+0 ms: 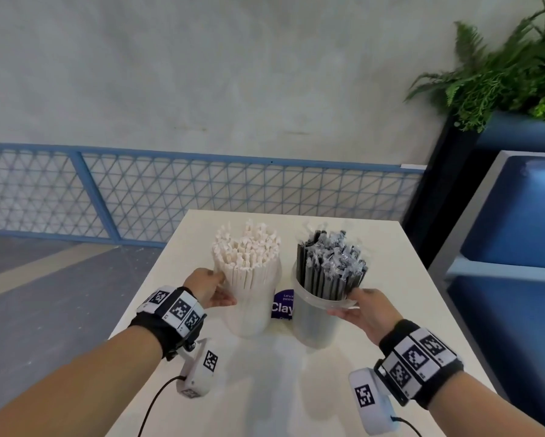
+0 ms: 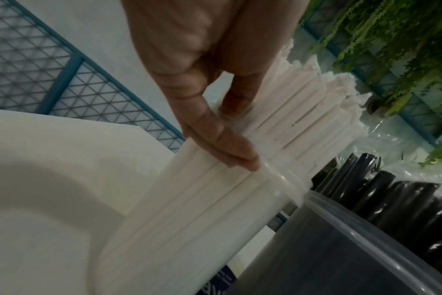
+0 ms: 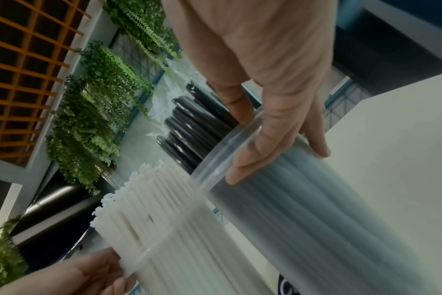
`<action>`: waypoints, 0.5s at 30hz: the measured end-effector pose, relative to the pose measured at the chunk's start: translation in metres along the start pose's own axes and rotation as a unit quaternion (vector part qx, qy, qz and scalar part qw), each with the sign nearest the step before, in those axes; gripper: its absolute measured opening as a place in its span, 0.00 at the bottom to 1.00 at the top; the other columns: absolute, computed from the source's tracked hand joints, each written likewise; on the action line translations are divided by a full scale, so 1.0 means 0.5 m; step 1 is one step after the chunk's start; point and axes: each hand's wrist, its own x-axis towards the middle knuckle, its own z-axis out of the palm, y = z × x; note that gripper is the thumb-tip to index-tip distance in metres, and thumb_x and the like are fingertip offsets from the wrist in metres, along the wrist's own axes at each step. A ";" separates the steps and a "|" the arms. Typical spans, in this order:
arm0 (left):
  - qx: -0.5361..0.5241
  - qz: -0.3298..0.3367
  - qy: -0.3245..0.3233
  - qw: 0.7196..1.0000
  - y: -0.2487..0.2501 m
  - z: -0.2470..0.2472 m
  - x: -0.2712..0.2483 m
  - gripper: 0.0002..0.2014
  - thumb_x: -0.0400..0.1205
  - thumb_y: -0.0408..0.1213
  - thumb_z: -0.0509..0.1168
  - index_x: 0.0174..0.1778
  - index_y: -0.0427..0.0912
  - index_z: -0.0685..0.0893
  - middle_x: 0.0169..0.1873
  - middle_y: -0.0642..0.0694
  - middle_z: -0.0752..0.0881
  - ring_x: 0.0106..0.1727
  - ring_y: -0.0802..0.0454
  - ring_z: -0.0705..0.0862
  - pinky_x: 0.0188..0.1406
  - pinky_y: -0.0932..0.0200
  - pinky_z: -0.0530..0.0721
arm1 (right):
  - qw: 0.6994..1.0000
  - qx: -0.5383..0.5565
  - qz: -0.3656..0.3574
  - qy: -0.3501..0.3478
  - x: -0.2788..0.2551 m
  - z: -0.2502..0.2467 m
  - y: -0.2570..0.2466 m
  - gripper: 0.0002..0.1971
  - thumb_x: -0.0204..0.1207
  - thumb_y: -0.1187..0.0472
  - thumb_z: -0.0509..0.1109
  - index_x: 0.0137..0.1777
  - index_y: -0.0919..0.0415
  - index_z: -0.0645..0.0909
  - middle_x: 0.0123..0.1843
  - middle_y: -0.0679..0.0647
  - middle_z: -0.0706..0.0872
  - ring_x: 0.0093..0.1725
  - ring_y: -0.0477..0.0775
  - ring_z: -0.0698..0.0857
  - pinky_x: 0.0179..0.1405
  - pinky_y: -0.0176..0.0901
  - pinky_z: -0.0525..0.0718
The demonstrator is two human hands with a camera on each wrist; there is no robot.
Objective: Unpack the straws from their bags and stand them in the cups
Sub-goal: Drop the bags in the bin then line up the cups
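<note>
Two clear plastic cups stand side by side on the white table point(image 1: 390, 279). The left cup point(image 1: 249, 313) is packed with white paper-wrapped straws point(image 1: 246, 257), which stand upright. The right cup point(image 1: 312, 323) holds black straws point(image 1: 331, 266) in clear wrappers. My left hand point(image 1: 223, 290) grips the left cup near its rim; in the left wrist view its thumb point(image 2: 222, 143) lies along the cup wall point(image 2: 189, 219). My right hand point(image 1: 348, 302) grips the right cup at its rim; in the right wrist view its fingers point(image 3: 253, 155) wrap round the cup point(image 3: 316, 219).
A purple card point(image 1: 282, 305) with white lettering stands behind and between the cups. The table's left edge drops to the floor, with a blue mesh fence point(image 1: 170, 197) beyond. A dark planter with ferns point(image 1: 501, 74) and a blue seat point(image 1: 517, 231) stand at the right.
</note>
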 end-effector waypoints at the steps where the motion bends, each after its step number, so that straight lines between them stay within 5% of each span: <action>1: -0.001 0.004 0.002 1.000 0.009 0.004 0.007 0.17 0.85 0.28 0.53 0.66 0.18 0.66 0.29 0.27 0.80 0.16 0.44 0.85 0.16 0.59 0.85 | 1.000 0.007 -0.005 -0.003 0.010 0.001 -0.011 0.17 0.79 0.76 0.52 0.66 0.83 0.68 0.65 0.76 0.77 0.40 0.68 0.88 0.29 0.42 0.90; 8: -0.032 0.040 0.022 0.998 0.098 0.043 0.108 0.19 0.85 0.29 0.54 0.69 0.20 0.65 0.23 0.31 0.82 0.16 0.46 0.84 0.18 0.59 0.86 | 0.998 0.028 -0.056 0.001 0.111 0.039 -0.115 0.11 0.80 0.76 0.51 0.55 0.80 0.73 0.63 0.77 0.77 0.44 0.67 0.86 0.27 0.38 0.88; 11: -0.063 0.056 0.029 0.996 0.140 0.066 0.156 0.18 0.85 0.29 0.54 0.67 0.21 0.67 0.29 0.28 0.81 0.16 0.47 0.84 0.18 0.61 0.85 | 0.997 0.035 -0.062 0.022 0.175 0.059 -0.143 0.09 0.79 0.76 0.51 0.49 0.76 0.73 0.64 0.78 0.77 0.44 0.68 0.85 0.26 0.39 0.88; 15: -0.098 0.057 0.034 0.993 0.167 0.098 0.221 0.19 0.85 0.30 0.55 0.67 0.19 0.67 0.27 0.28 0.81 0.14 0.48 0.83 0.14 0.62 0.83 | 0.996 0.047 -0.058 0.046 0.262 0.073 -0.157 0.16 0.78 0.77 0.52 0.64 0.84 0.69 0.66 0.77 0.77 0.42 0.67 0.85 0.27 0.42 0.89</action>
